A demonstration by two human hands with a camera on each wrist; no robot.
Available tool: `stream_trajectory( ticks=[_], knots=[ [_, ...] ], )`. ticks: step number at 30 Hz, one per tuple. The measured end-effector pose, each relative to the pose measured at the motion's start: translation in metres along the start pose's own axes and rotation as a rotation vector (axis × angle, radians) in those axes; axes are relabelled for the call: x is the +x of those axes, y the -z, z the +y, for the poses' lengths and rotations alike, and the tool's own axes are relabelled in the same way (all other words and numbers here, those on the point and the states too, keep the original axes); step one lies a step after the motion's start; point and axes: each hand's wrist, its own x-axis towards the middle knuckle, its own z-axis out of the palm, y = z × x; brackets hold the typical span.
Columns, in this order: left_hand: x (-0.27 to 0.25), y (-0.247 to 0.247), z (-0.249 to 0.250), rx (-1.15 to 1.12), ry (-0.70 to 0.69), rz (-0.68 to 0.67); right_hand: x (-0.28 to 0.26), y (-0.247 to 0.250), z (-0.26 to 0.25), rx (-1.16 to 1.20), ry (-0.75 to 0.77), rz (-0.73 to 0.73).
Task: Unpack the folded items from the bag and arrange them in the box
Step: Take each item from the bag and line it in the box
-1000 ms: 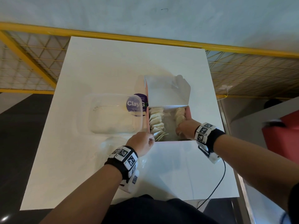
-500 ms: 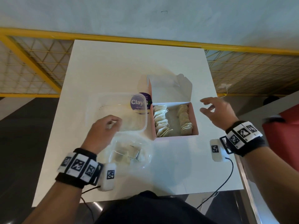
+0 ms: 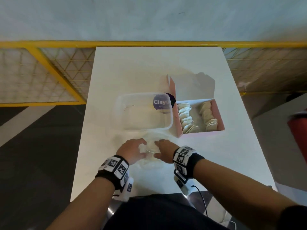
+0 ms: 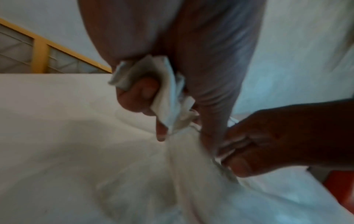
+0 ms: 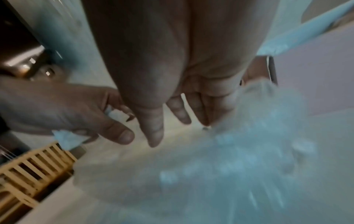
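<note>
The left hand point(image 4: 145, 97) grips a small white folded item point(image 4: 168, 97); the right hand point(image 3: 163, 152), fingers relaxed, touches the clear plastic bag point(image 3: 149, 161) on the white surface point(image 3: 149, 67). The open pink cardboard box point(image 3: 217, 113) lies ahead and right, nearer the right hand.

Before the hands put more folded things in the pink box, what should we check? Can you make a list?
1. Left hand has a grip on white folded items: ok.
2. Right hand is at the clear bag: ok.
3. Right hand's grip on anything: cannot tell, blurred.
4. Pink box is open: ok.
5. Room between the two rows in the box: ok.
6. Items left in the bag: cannot tell.
</note>
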Motion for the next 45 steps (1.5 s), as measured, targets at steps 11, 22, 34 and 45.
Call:
stream_trajectory(
  ticks=[11,22,34,45],
  knots=[
    [-0.005,-0.016,0.012,0.014,-0.058,-0.023,0.019,-0.048,-0.021,-0.061,-0.222,0.108],
    [-0.014,-0.020,0.005,0.090,-0.064,-0.065,0.005,-0.046,-0.012,-0.008,-0.175,0.099],
    [-0.012,-0.016,-0.007,0.042,0.013,-0.050,0.003,-0.032,0.008,0.186,0.074,0.222],
    [-0.012,-0.015,0.003,0.049,-0.025,-0.065,-0.020,0.000,0.028,1.456,-0.027,0.130]
  ],
)
